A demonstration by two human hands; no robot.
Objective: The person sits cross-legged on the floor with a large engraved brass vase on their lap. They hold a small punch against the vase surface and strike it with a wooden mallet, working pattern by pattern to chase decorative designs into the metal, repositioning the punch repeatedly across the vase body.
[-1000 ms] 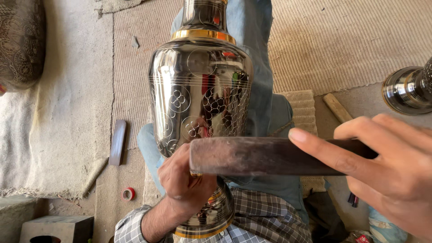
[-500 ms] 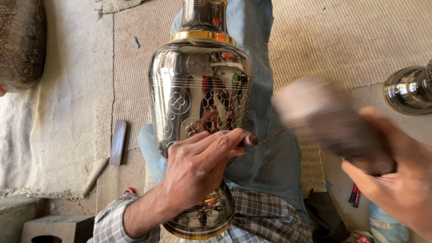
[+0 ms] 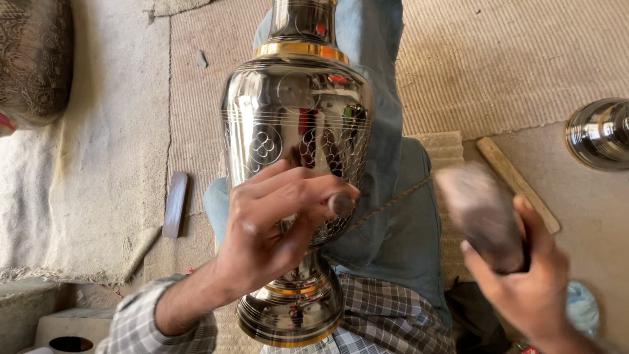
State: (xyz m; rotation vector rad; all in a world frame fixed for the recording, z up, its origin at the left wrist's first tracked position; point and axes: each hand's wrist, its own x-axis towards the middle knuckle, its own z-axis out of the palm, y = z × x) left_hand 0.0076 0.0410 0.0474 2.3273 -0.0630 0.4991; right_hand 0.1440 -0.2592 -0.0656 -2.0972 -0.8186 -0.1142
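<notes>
Left hand pinches the punch against the vase; right hand grips the block — strike squarely, keep the punch steady.

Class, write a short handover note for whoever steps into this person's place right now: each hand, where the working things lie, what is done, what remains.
Left hand: pinches a thin metal chisel against the belly of the polished metal vase, which lies across the lap.
Right hand: grips a wooden mallet block, blurred, beside the chisel's outer end.
Done: line bands and circle patterns are engraved on the vase's body.
Left: how much pattern remains cannot be told.
Nearby: a wooden stick and a second metal vessel to the right, a dark flat bar on the left.
</notes>
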